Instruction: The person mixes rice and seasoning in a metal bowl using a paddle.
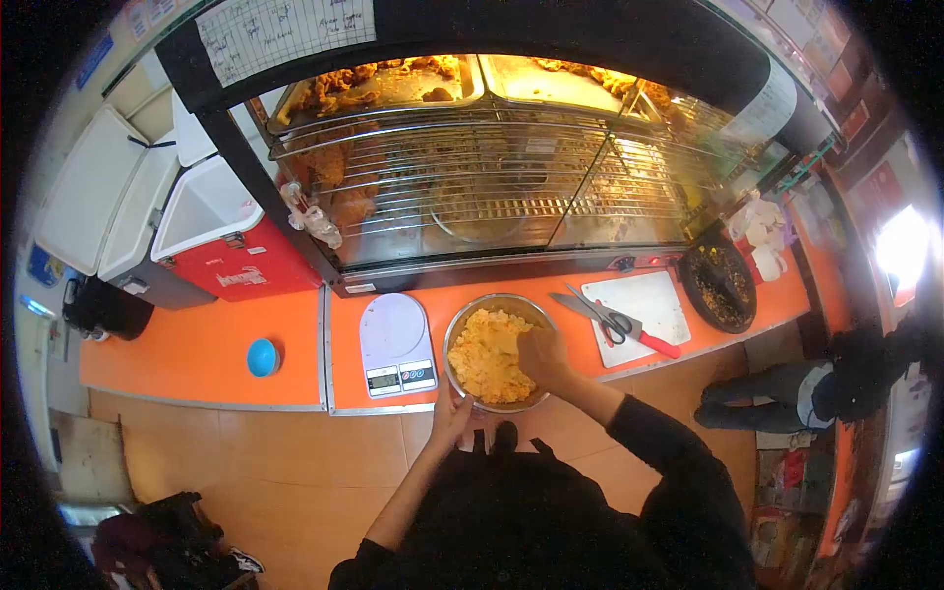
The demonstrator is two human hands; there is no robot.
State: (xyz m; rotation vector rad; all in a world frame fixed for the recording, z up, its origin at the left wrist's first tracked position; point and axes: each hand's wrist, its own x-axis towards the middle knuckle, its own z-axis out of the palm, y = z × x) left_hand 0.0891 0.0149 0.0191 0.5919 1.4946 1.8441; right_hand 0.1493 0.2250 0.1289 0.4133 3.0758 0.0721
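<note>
A round metal mixing bowl (452, 329) stands at the front edge of the orange counter, holding a lumpy orange-yellow mash (488, 359). My left hand (451, 417) grips the bowl's near left rim. Over the right half of the bowl, my right hand (539, 358) is closed, with its fingertips down at the mash; what lies inside the fingers is hidden. Left of the bowl is a white digital kitchen scale (395, 327) with nothing on its platform. To the right, scissors (616, 322) and a red-handled knife (657, 343) lie partly across a white cutting board (644, 295).
Behind the counter (206, 344) rises a glass display warmer (472, 197) with trays of fried food. A blue bowl (263, 358) and a red cooler (231, 241) are at left. A dark round pan (718, 288) sits at right. Another person (777, 398) stands far right.
</note>
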